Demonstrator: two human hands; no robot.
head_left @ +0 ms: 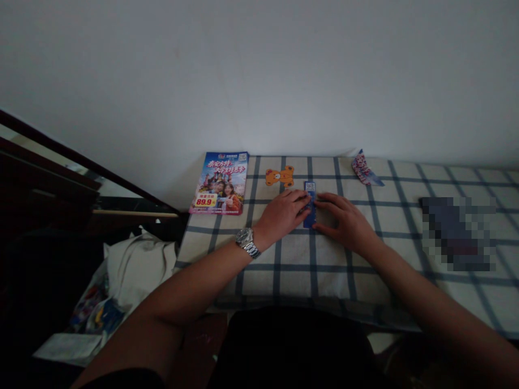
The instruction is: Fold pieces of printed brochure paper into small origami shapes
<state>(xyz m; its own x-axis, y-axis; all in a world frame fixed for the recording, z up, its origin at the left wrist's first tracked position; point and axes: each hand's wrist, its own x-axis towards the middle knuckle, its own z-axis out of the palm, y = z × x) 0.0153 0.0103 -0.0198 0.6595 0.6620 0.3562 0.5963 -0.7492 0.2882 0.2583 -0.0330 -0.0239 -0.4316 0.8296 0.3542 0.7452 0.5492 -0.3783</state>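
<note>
At the far left, a dark, straight-edged rail [81, 160] slanted down towards the covered surface. Below it sat a pale bag [138, 265], its soft sides creased and slumped, with colourful, crinkled-looking contents too dim to identify. A smooth, plain white wall [284, 81] ran behind everything.

On the cream cloth [259, 275], woven with a grid of blue-grey bands and slightly rumpled towards the near edge, lay a neat stack of flyers [221, 183], rectangular and brightly printed, with "89.9" in red on a yellow patch. A round-faced metal watch [248, 242] with a linked band circled the left wrist. Just beyond the left hand [283, 213] lay a flat orange bear cut-out [279, 176] with rounded ears and limbs.

The left hand's fingers were close together and bent, their tips on a narrow blue paper strip [309, 220]; whether they pinched it could not be told. The strip lay upright to the view between the hands, with a square code printed at its far end. The right hand [344, 219] was loosely spread and curved, thumb apart from the fingers, tips at the strip's right edge.

Farther right, near the wall, a printed paper piece [364, 170] stood bent, its corners pointed. At the far right lay a dark oblong item [450, 232], blurred into coarse squares.
</note>
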